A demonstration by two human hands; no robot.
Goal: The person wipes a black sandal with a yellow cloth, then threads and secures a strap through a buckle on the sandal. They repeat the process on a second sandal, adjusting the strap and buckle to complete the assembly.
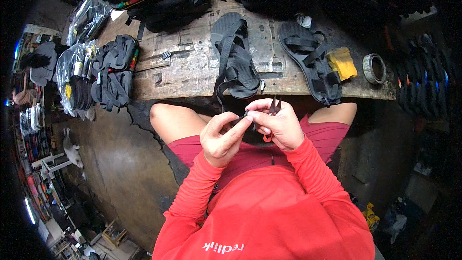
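My left hand pinches a small black piece, seemingly a strap end or buckle, in front of the table edge. The fingertips of my right hand meet it from the other side. Tucked in that right hand are small snips, dark blades pointing up and a red handle end showing below. Just beyond my hands a black strappy sandal lies on the worktable, one loose strap hanging over the edge. Whether that strap joins the pinched piece, I cannot tell. Right of it lies another sandal.
On the worn wooden table are a metal buckle, a yellow cloth and a tape roll. Sandal stacks stand at the back, more sandals at the left edge. A cat lies on the floor.
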